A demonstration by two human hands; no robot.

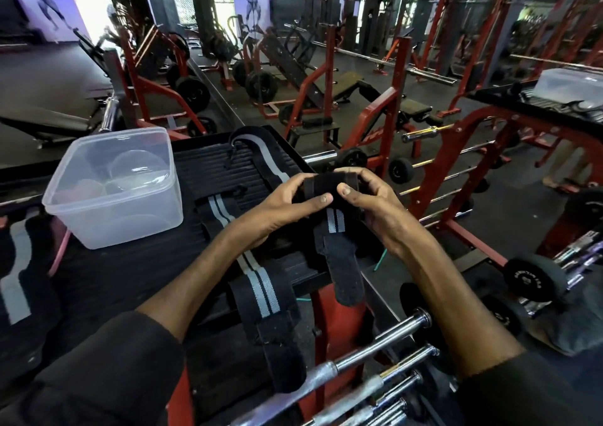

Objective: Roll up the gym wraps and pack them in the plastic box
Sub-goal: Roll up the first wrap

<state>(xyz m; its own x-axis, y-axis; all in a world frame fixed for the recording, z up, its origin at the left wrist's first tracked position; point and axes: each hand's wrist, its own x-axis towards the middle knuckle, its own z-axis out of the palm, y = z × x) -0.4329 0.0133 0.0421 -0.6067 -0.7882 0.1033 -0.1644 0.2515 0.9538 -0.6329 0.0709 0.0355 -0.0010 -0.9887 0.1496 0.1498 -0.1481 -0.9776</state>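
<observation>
Your left hand [287, 203] and right hand [375, 203] are both clamped on the top end of a black gym wrap with twin grey stripes [333, 226]. The thumbs press on the near face and the fingers curl over the far side, so the doubled-over end is pinched from both flanks. That grip looks meant to keep the first turns tight and square. You hold the wrap up off the black ribbed platform [208, 167], which lets its loose tail hang straight down past the edge rather than bunching. The tail should then feed evenly into the roll. A second striped wrap [261, 290] lies flat under your left forearm with its end drooping over the near edge. A third wrap [257, 151] curls at the far end of the platform. Both sit within reach, probably laid out for their turn. The clear square plastic box [130, 223] stands open-topped at your left, just beside the wraps, a short carry from the roll. No dark wrap shows through its walls, so I judge the packing has barely begun.
</observation>
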